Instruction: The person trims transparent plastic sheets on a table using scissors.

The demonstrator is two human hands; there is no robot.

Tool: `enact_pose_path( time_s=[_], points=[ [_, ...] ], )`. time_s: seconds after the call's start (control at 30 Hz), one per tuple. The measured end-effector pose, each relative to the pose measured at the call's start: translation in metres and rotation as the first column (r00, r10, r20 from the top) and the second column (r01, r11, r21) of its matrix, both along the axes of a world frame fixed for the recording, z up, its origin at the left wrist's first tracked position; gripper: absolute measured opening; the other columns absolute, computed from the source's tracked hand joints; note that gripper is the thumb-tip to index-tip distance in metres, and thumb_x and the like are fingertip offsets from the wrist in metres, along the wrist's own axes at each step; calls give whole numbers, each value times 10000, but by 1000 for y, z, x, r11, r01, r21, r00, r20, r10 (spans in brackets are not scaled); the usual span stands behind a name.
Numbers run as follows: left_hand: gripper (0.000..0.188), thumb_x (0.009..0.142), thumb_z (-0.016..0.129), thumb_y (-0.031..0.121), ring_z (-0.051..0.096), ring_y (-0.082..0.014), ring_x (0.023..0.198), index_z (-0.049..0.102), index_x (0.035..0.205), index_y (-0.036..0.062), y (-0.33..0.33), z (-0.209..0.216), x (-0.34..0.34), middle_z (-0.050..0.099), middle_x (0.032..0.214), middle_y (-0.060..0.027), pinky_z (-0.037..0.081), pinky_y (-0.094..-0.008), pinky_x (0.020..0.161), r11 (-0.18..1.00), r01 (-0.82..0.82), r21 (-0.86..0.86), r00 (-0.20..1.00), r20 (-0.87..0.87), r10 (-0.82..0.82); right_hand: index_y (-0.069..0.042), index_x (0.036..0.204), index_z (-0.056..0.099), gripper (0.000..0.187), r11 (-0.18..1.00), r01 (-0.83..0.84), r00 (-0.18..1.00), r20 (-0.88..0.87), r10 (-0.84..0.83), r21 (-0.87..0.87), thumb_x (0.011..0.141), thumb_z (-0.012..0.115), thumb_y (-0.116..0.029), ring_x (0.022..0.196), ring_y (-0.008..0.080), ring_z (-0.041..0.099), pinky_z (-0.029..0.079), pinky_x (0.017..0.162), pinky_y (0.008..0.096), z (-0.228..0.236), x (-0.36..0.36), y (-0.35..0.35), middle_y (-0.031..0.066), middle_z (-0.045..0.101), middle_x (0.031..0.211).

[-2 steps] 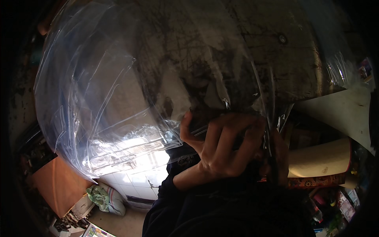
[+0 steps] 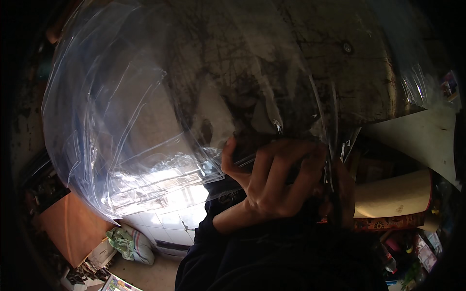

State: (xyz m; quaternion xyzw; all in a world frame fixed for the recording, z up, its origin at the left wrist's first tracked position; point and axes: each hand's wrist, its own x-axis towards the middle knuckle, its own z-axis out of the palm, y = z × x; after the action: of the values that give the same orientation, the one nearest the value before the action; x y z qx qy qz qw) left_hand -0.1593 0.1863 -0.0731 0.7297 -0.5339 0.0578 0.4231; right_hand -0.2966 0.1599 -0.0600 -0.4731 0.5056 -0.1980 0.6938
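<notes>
Left hand (image 2: 274, 182) is curled at clear plastic sheeting (image 2: 128, 121), can't tell if clamped; right hand (image 2: 345, 196) beside it, shadowed, grip unreadable.

**Slick shine against scuffed, dull surfaces**

The clear plastic sheet (image 2: 128, 116) is smooth and glossy, creased into sharp, bright lines. The dark table (image 2: 361, 80) looks worn, its finish scratched and blotchy. White wall tiles (image 2: 170, 236) are smooth. The orange-brown board (image 2: 73, 225) appears flat and matt, the cream roll (image 2: 393, 196) smooth with a soft sheen. The dark sleeve (image 2: 213, 257) is matt cloth.
</notes>
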Motion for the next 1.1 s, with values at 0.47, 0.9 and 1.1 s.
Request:
enact_pose_path(
  time_s=[0.47,0.9,1.1],
  points=[
    [45,727,605,178,584,-109,709,634,754,156,1,-6,1,598,747,46,209,-489,1006,998,6,-55,1000,31,-4,-83,977,486,805,995,-92,995,-44,91,-34,456,793,-615,624,48,409,312,537,220,1,4,-9,-49,441,682],
    [67,712,571,140,577,-107,679,628,747,150,-1,-8,1,591,724,40,200,-483,1013,994,5,-106,1000,31,-1,-64,1022,491,776,993,-114,993,-29,114,9,470,848,-478,612,48,411,310,533,212,4,2,-11,-53,432,678],
    [82,702,570,133,579,-107,682,636,748,148,-2,-5,2,590,723,35,206,-479,1013,996,17,-87,1000,14,-16,-64,1025,490,753,988,-140,990,-39,138,-62,491,848,-456,629,45,416,318,542,215,5,3,-14,-50,437,684]
  ],
)
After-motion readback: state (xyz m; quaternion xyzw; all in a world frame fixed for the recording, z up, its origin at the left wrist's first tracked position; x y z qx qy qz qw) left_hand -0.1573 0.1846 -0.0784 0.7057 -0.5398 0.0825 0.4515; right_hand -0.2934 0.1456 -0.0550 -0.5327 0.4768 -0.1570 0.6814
